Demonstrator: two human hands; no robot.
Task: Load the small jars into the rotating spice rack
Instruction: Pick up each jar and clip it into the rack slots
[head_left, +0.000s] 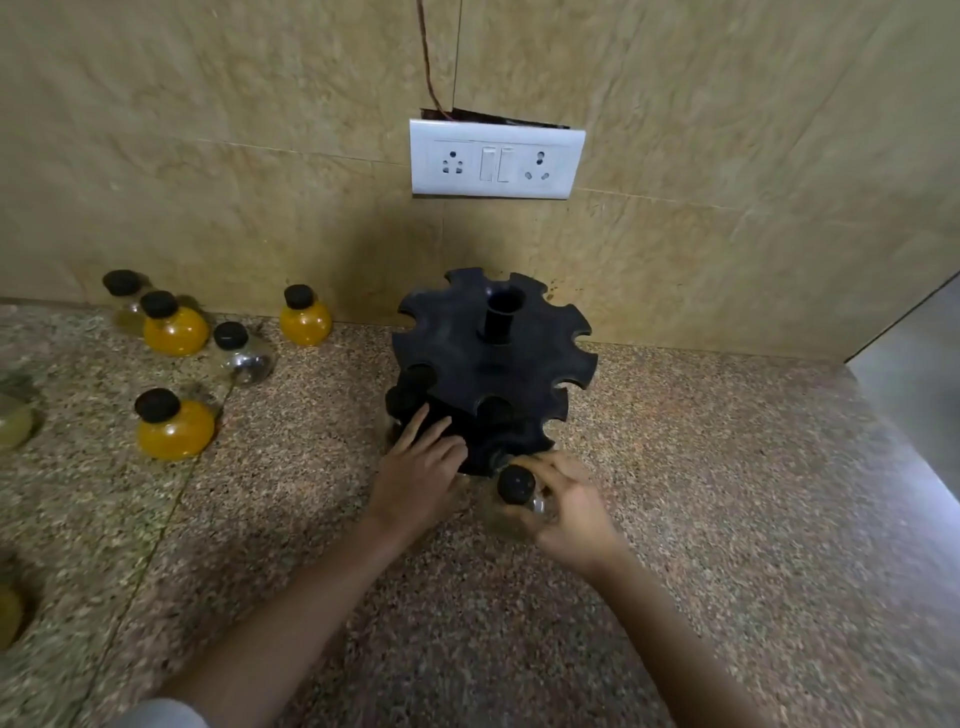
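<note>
A black two-tier rotating spice rack (493, 358) stands on the speckled granite counter (727, 519) by the wall. My right hand (571, 512) grips a small clear jar with a black cap (516, 484) at the rack's lower front edge. Straight fingers of my left hand (418, 480) rest on the rack's lower tier at its left front. A black cap (402, 397) sits in a lower-tier slot on the left. Loose black-capped jars stand to the left: three with yellow powder (175, 330) (305, 322) (174, 430) and two clear ones (244, 356) (124, 299).
A white switch and socket plate (496, 161) is on the tiled wall above the rack, with a thin wire running up from it. More jars are cut off at the left frame edge (13, 421). The counter ends at a drop on the right (924, 457).
</note>
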